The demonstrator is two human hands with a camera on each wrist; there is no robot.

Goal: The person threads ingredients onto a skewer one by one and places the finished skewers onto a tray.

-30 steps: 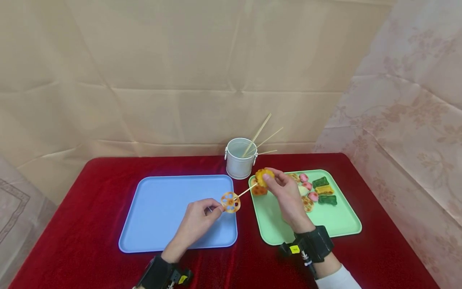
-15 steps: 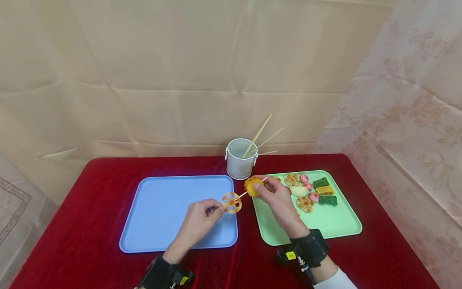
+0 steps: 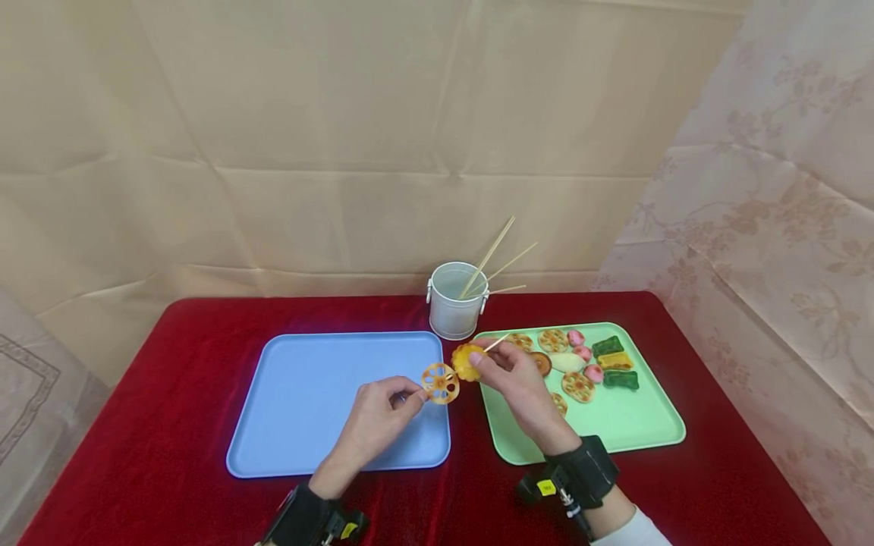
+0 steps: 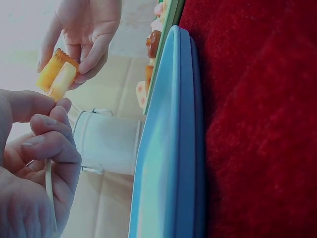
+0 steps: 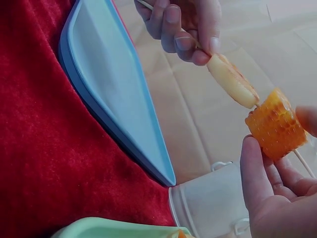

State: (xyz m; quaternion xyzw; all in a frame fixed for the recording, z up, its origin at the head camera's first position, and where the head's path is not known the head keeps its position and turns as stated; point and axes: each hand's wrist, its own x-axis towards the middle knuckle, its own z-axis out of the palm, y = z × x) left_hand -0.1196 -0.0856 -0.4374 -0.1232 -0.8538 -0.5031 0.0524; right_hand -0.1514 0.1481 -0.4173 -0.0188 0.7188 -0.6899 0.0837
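A wooden skewer [image 5: 303, 163] runs through a round lotus root slice [image 5: 230, 82] and a yellow corn piece [image 5: 277, 126]. My left hand [image 3: 378, 413] pinches the skewer right behind the lotus slice, above the right edge of the blue tray [image 3: 334, 402]. In the left wrist view the skewer's rear end [image 4: 49, 186] passes along the palm. My right hand [image 3: 522, 390] holds the corn by its sides, thumb on one face. Past the corn, the skewer's tip sticks out toward the right hand. Only a narrow gap parts corn and lotus slice.
A green tray [image 3: 649, 417] on the right bears more lotus slices [image 3: 578, 387], pink balls [image 3: 593, 372], green pieces [image 3: 620, 379] and other food pieces. Behind the trays stands a white metal bucket [image 3: 453, 315] with skewers [image 3: 493, 244]. A red cloth [image 3: 171, 425] covers the table.
My right hand has moved left, sliding the corn from the skewer's tip down along it toward the lotus slice. The tip now shows beyond the corn. My left hand stays nearly still.
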